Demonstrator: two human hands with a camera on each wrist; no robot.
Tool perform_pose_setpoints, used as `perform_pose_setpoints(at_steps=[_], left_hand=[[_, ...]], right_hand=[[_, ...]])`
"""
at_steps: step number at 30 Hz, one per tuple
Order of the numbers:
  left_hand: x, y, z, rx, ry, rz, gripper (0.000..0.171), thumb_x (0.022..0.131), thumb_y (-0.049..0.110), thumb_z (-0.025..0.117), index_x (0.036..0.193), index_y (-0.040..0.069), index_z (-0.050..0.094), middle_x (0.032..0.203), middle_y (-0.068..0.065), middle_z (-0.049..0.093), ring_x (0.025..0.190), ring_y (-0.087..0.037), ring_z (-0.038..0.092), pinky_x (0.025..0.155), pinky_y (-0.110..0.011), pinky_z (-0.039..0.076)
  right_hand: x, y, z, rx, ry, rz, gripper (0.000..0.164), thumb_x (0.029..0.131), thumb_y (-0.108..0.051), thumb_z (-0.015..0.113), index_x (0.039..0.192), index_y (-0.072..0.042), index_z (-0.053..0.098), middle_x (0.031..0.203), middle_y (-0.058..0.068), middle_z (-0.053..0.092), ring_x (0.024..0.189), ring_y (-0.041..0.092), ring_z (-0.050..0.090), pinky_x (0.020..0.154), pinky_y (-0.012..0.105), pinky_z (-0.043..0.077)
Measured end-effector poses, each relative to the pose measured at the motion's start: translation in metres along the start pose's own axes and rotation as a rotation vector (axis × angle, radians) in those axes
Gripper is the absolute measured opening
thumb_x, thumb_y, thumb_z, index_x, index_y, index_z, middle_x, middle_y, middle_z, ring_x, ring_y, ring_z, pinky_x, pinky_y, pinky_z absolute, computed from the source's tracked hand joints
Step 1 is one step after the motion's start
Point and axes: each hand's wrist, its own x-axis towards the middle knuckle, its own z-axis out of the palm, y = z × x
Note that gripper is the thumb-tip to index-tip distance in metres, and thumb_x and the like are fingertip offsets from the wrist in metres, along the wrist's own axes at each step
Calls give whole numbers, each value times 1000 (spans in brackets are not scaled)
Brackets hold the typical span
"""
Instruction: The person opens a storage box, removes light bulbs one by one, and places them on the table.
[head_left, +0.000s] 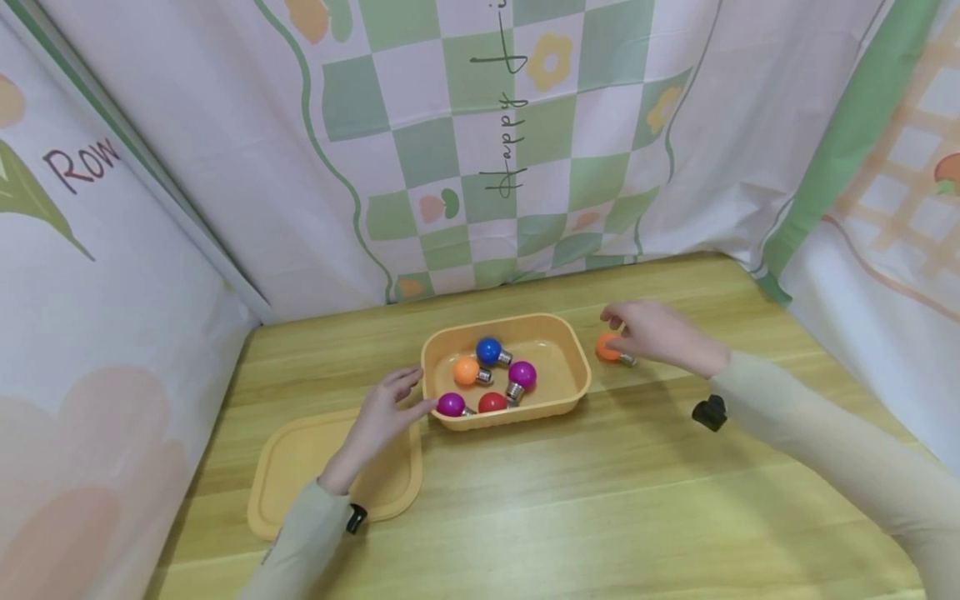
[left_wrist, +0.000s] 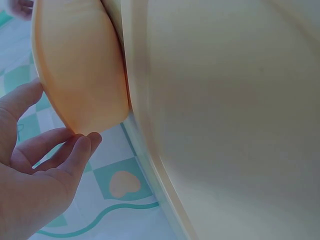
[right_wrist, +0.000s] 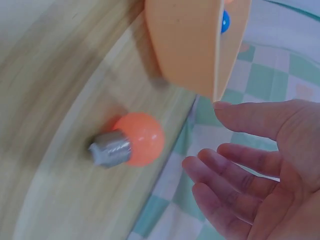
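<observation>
My left hand (head_left: pixel 382 412) is at the left end of a yellow-orange plastic box (head_left: pixel 555 406), its thumb and fingertips touching the rim and end wall in the left wrist view. Inside the box lie a blue bulb (head_left: pixel 488 350), an orange one, a red bulb (head_left: pixel 492 403) and two purple bulbs. To the right of the box another orange light bulb (right_wrist: pixel 145 140) lies on its side on the table, its silver screw base showing. Over it hovers my right hand (head_left: pixel 667 333), fingers spread and loosely bent, with a gap to the bulb in the right wrist view.
A flat yellow lid (head_left: pixel 296 467) lies on the wooden table (head_left: pixel 555 508), left of the box and partly under my left arm. Patterned cloth (head_left: pixel 480 150) hangs behind the table and along both sides. Dark wrist devices are on both sleeves.
</observation>
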Motion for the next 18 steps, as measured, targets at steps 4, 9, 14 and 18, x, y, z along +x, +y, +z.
perform_pose_setpoints(at_steps=[4,9,14,18], left_hand=[[0,-1,0,0,2,-1,59,89,22,75,136,-5,55,144,-23,52,131,-40,55,106,-43,53],[0,-1,0,4,4,1,59,89,22,75,136,-5,55,144,-24,52,130,-40,55,106,-43,53],[0,0,0,2,4,6,59,89,22,75,136,-6,55,144,-24,52,130,-40,56,106,-43,53],[0,1,-1,-5,3,-2,58,88,21,76,136,-5,55,144,-23,52,130,-40,55,107,-43,52]], right_hand=[[5,-13,-1,5,-2,-21,37,86,-14,74,115,6,64,106,22,72,90,34,71,78,46,63],[14,-27,2,5,-12,-36,36,84,-13,76,115,3,65,106,20,73,90,33,71,77,44,64],[23,-40,4,17,-27,-62,37,83,-14,77,115,3,66,106,19,73,91,33,72,80,44,64],[29,-49,6,35,-44,-97,37,84,-14,77,115,3,66,107,20,72,92,33,72,81,43,64]])
